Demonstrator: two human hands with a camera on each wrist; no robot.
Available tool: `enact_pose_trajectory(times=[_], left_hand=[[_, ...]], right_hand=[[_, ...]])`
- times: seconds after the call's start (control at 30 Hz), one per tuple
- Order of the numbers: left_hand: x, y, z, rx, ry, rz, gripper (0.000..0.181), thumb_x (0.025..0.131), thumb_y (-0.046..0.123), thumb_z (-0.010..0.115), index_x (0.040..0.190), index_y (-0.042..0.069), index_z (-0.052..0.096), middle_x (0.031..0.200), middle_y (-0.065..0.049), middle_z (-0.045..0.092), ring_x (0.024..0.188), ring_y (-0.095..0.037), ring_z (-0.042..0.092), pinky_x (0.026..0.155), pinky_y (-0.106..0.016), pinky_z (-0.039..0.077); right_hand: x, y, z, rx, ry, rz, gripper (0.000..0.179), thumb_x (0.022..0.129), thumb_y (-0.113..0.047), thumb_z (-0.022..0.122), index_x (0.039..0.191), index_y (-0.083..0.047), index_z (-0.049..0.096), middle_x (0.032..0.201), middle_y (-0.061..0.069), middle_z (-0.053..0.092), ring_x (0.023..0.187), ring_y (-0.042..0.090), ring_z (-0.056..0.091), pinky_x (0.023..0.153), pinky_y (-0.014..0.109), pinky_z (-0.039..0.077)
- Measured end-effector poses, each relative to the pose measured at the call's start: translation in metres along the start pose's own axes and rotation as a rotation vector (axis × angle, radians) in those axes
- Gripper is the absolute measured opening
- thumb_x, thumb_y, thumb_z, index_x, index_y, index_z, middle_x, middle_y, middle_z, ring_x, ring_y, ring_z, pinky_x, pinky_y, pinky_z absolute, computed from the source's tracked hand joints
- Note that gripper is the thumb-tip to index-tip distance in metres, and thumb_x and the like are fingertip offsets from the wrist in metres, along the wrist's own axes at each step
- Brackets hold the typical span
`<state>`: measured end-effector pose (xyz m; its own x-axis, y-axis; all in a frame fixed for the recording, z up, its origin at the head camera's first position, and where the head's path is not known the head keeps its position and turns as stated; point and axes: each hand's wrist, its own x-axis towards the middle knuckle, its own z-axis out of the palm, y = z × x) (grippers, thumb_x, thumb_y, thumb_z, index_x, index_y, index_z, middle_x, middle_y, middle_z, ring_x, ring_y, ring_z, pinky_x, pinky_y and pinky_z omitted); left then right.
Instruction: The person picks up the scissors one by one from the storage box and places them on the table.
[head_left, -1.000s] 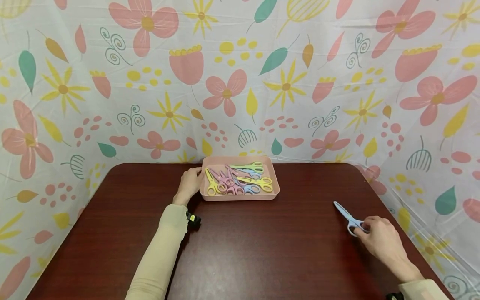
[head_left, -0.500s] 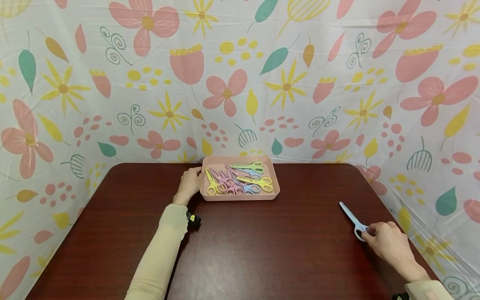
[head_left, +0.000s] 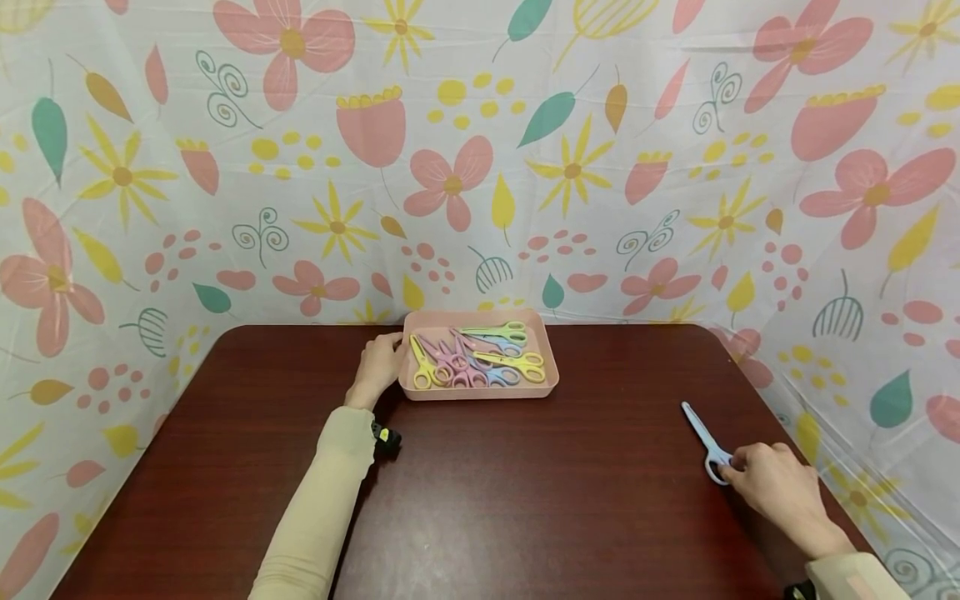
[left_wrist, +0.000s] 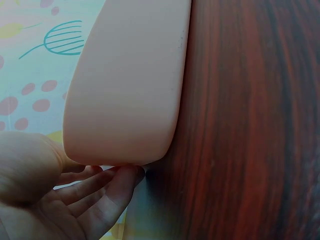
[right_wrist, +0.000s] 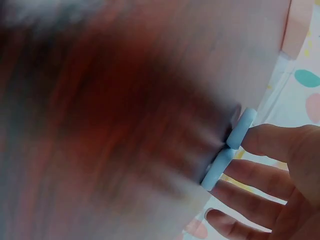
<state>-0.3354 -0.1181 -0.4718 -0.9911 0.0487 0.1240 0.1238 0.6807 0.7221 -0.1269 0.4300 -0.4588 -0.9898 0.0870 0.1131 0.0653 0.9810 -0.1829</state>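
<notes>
Blue scissors (head_left: 703, 433) are on the right side of the table, blades pointing away and to the left. My right hand (head_left: 776, 496) holds them by the handles. In the right wrist view, the thumb (right_wrist: 270, 140) touches one blue handle (right_wrist: 241, 129), and fingers (right_wrist: 257, 177) meet the other. A pink tray (head_left: 480, 393) at the table's back holds several scissors (head_left: 517, 362) in yellow, pink, purple, blue and green. At its left end my left hand (head_left: 377, 367) grips the side. The left wrist view has fingertips against the tray's end wall (left_wrist: 127, 100), the thumb tip hidden.
The dark brown table (head_left: 540, 492) has rounded back corners. A flowered cloth (head_left: 480, 183) hangs close behind the tray and along both sides of the table. A small black device (head_left: 387, 442) is strapped at the left wrist.
My right hand has shifted slightly right and toward me, turning the blue scissors a little so the blades point farther away. The left hand and the tray have stayed in place.
</notes>
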Motion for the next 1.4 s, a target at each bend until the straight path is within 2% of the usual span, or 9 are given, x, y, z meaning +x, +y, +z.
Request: enact_pose_trajectory(times=[0.23, 0.4, 0.6, 0.77, 0.93, 1.07, 1.2, 1.27, 1.4], left_hand=[[0.001, 0.0, -0.001, -0.014, -0.014, 0.0, 0.036, 0.103, 0.019, 0.049, 0.134, 0.004, 0.06, 0.061, -0.007, 0.052, 0.046, -0.017, 0.041, 0.049, -0.031, 0.036], [0.002, 0.0, -0.002, -0.008, -0.035, -0.006, 0.038, 0.104, 0.02, 0.049, 0.137, 0.004, 0.057, 0.071, -0.01, 0.06, 0.05, -0.019, 0.047, 0.053, -0.031, 0.039], [0.003, 0.0, 0.0, -0.002, -0.026, -0.006, 0.037, 0.104, 0.021, 0.049, 0.136, 0.005, 0.059, 0.08, -0.011, 0.065, 0.057, -0.02, 0.052, 0.057, -0.032, 0.041], [0.003, 0.0, 0.002, -0.007, -0.016, -0.002, 0.036, 0.104, 0.023, 0.049, 0.134, 0.006, 0.061, 0.064, -0.007, 0.055, 0.05, -0.017, 0.045, 0.051, -0.03, 0.038], [0.002, 0.0, 0.001, -0.014, -0.013, -0.005, 0.036, 0.104, 0.022, 0.049, 0.135, 0.005, 0.06, 0.058, -0.004, 0.047, 0.046, -0.015, 0.041, 0.049, -0.029, 0.036], [0.003, -0.001, 0.001, -0.019, -0.014, -0.01, 0.037, 0.104, 0.021, 0.049, 0.135, 0.005, 0.059, 0.059, -0.005, 0.048, 0.047, -0.016, 0.042, 0.049, -0.029, 0.036], [0.004, -0.002, 0.0, -0.015, -0.01, -0.006, 0.036, 0.104, 0.021, 0.049, 0.134, 0.006, 0.06, 0.061, -0.006, 0.05, 0.048, -0.016, 0.043, 0.05, -0.029, 0.036], [0.003, -0.002, -0.001, -0.014, -0.014, -0.006, 0.036, 0.104, 0.02, 0.049, 0.135, 0.005, 0.06, 0.064, -0.007, 0.052, 0.049, -0.017, 0.044, 0.05, -0.029, 0.037], [0.002, -0.001, -0.002, -0.015, -0.022, 0.0, 0.036, 0.103, 0.019, 0.049, 0.135, 0.004, 0.059, 0.073, -0.009, 0.059, 0.054, -0.018, 0.049, 0.053, -0.03, 0.039]], right_hand=[[0.002, -0.003, -0.002, -0.004, -0.022, 0.014, 0.019, 0.083, -0.028, 0.073, 0.076, -0.011, 0.07, 0.076, 0.015, 0.064, 0.083, 0.045, 0.057, 0.051, 0.058, 0.036], [0.001, -0.002, -0.006, -0.005, -0.068, 0.031, 0.029, 0.088, -0.045, 0.068, 0.079, -0.017, 0.07, 0.079, 0.012, 0.066, 0.081, 0.041, 0.059, 0.054, 0.059, 0.033], [0.005, -0.004, -0.015, -0.037, -0.058, -0.002, 0.042, 0.089, -0.058, 0.062, 0.083, -0.017, 0.071, 0.083, 0.009, 0.066, 0.079, 0.038, 0.059, 0.052, 0.061, 0.03], [0.01, -0.013, -0.019, -0.05, -0.027, -0.048, 0.036, 0.089, -0.055, 0.064, 0.078, -0.021, 0.067, 0.075, 0.0, 0.06, 0.073, 0.029, 0.057, 0.049, 0.051, 0.03], [0.016, -0.024, -0.022, -0.055, 0.01, -0.087, 0.04, 0.088, -0.054, 0.066, 0.091, -0.014, 0.07, 0.086, 0.009, 0.064, 0.084, 0.036, 0.056, 0.053, 0.055, 0.031], [0.023, -0.035, -0.023, -0.075, 0.023, -0.131, 0.045, 0.088, -0.055, 0.065, 0.098, -0.011, 0.069, 0.092, 0.011, 0.065, 0.088, 0.038, 0.055, 0.054, 0.053, 0.033], [0.029, -0.048, -0.024, -0.093, 0.028, -0.18, 0.046, 0.088, -0.048, 0.068, 0.106, -0.005, 0.069, 0.102, 0.017, 0.066, 0.095, 0.043, 0.053, 0.059, 0.06, 0.036], [0.032, -0.056, -0.024, -0.098, 0.026, -0.194, 0.051, 0.089, -0.045, 0.068, 0.115, -0.001, 0.067, 0.113, 0.024, 0.063, 0.102, 0.049, 0.049, 0.065, 0.064, 0.036], [0.039, -0.075, -0.022, -0.105, 0.037, -0.23, 0.047, 0.089, -0.04, 0.07, 0.116, -0.002, 0.067, 0.114, 0.023, 0.062, 0.105, 0.048, 0.049, 0.071, 0.064, 0.035]])
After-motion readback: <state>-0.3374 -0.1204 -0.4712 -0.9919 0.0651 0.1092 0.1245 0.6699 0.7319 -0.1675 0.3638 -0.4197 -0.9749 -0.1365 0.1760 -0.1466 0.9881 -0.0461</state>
